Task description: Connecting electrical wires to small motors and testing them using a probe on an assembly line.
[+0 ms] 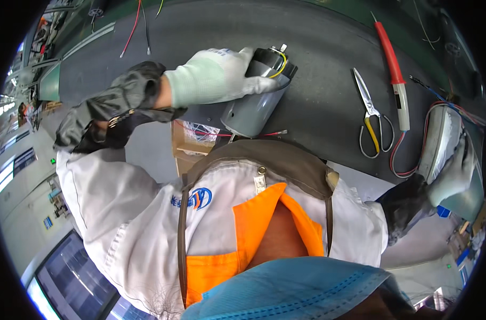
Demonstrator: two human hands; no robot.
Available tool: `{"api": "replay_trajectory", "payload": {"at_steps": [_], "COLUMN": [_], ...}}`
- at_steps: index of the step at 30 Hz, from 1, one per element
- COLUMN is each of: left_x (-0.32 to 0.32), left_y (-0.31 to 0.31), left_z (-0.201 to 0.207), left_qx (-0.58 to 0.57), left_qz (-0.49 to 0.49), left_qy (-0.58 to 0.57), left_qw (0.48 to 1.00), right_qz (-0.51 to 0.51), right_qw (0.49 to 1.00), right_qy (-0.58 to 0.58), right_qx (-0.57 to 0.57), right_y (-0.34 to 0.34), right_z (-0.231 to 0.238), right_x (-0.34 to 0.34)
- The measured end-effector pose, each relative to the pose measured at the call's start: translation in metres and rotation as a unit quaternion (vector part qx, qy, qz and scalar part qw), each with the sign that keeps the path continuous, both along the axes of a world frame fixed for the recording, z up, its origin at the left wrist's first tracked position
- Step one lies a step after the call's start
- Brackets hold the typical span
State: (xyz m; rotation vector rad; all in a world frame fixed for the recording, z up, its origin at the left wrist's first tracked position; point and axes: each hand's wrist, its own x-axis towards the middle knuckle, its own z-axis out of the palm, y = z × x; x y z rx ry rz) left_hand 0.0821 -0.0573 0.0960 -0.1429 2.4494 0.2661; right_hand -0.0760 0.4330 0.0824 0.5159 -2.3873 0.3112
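Note:
My left hand [216,76], in a pale knitted glove, is closed round the upper end of a grey cylindrical motor [251,113]. The motor leans on the dark bench mat, its black end cap [267,57] pointing away from me and to the right. A yellow wire [281,65] loops over that cap, and a metal terminal stands up from it. Far to the right, my gloved right hand [455,169] is beside a long grey housing [440,137] and seems to touch its side. Its fingers are partly hidden and blurred by the lens edge.
Scissors with a yellow handle grip [371,114] lie right of the motor. Beside them is a red and white pen-shaped tool [397,74] with a thin metal tip and a cable. Loose red and black wires [132,29] lie at the far left; a cardboard box [192,148] sits below the bench edge.

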Motion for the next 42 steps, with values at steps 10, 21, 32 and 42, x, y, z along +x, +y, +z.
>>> {"api": "replay_trajectory", "payload": {"at_steps": [10,21,32,42], "left_x": [0.019,-0.015,0.027,0.016], "left_y": [-0.016,-0.076,-0.073,-0.017], "left_z": [-0.029,0.002,-0.012,-0.029], "left_qx": [0.033,0.153,0.406,0.394], "left_qz": [0.05,0.054,0.064,0.372], "left_qy": [0.124,-0.097,0.097,0.167], "left_qw": [0.991,0.982,0.907,0.824], "right_qz": [0.216,0.278,0.453,0.264], "right_qw": [0.497,0.494,0.872,0.507], "right_qy": [-0.62,-0.578,-0.151,-0.556], "right_qx": [-0.567,-0.586,-0.103,-0.603], "right_y": [-0.245,-0.293,-0.308,-0.323], "right_z": [-0.039,-0.06,-0.073,-0.059], "right_x": [0.123,0.155,0.148,0.115]}}
